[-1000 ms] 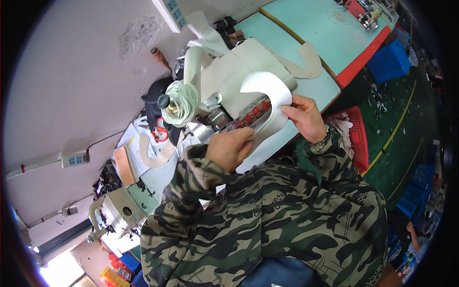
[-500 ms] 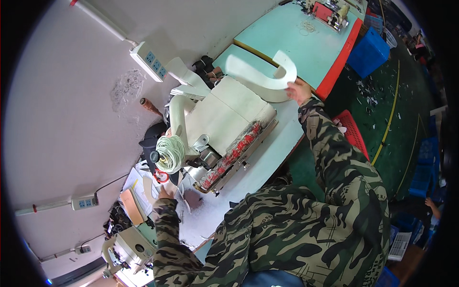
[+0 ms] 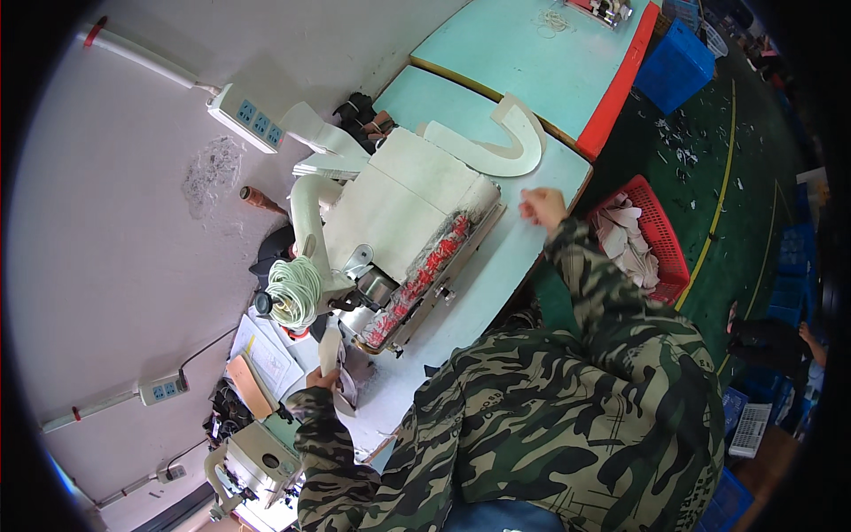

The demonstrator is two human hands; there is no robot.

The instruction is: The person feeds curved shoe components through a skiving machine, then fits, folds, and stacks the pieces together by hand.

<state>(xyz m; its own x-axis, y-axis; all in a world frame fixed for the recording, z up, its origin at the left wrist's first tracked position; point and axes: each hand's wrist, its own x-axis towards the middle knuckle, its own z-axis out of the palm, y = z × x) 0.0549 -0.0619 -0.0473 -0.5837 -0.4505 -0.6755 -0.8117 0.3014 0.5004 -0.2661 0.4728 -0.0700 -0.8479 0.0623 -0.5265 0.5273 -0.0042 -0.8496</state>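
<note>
My left hand (image 3: 323,379) is closed on a pale curved cut piece (image 3: 331,348), holding its lower end beside the working end of a cream sewing-type machine (image 3: 403,208). Just right of that piece, a dark-and-white flap (image 3: 345,390) hangs near the table edge; its kind is hard to tell. My right hand (image 3: 542,207) hovers over the right part of the table, fingers curled, with nothing visible in them. Beyond it, white U-shaped pieces (image 3: 523,160) lie stacked on the table behind the machine.
A coil of pale cord (image 3: 297,291) hangs on the machine's arm. Papers (image 3: 266,353) and a tan piece (image 3: 251,386) lie at the left. A red basket (image 3: 669,253) of pale scraps stands on the floor at right. Farther off is a blue bin (image 3: 674,66).
My right hand has let go of the white U-shaped piece, which now lies on the stack, and has drawn nearer. My left hand has moved right and lifted the pale curved piece toward the machine.
</note>
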